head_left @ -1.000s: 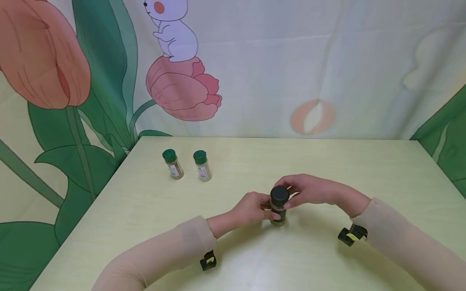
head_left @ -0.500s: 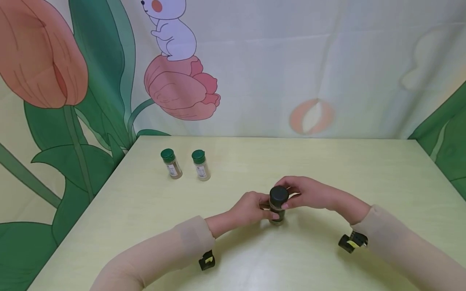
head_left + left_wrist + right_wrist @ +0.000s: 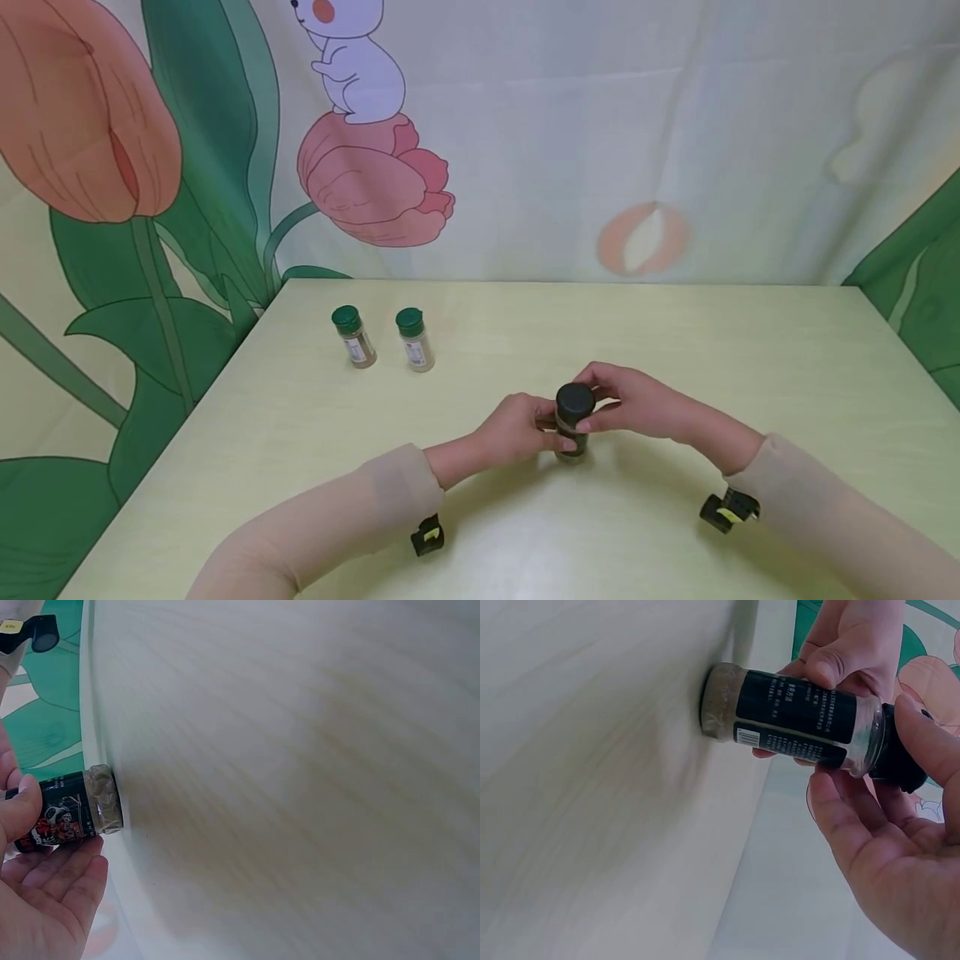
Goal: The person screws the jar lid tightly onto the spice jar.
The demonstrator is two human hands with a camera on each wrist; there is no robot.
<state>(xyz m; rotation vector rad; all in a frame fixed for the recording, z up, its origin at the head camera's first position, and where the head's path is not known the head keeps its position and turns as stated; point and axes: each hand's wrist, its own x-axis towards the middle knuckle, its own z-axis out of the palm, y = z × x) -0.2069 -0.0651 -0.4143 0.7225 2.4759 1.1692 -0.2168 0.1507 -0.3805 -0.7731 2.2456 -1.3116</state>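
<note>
A spice jar (image 3: 575, 402) with a black cap stands upright on the table, right of the middle in the head view. My left hand (image 3: 513, 429) holds its body from the left, thumb across the front. From the other side my right hand (image 3: 633, 402) pinches it near the top; in the right wrist view the thumb lies along the black cap (image 3: 898, 754) with the fingers opposite. The dark label (image 3: 802, 712) shows white print and a barcode. Brownish powder shows at the clear base (image 3: 103, 799) in the left wrist view.
Two spice jars with green lids, one with brown contents (image 3: 355, 337) and a paler one (image 3: 416, 340), stand at the table's back left. A printed cloth (image 3: 525, 150) hangs behind the pale wooden table (image 3: 712, 333). Small black cameras (image 3: 427, 536) hang under both wrists.
My right hand has turned slightly about the cap, its wrist dropping a little and its fingertips shifting. My left hand and the jar have stayed in place.
</note>
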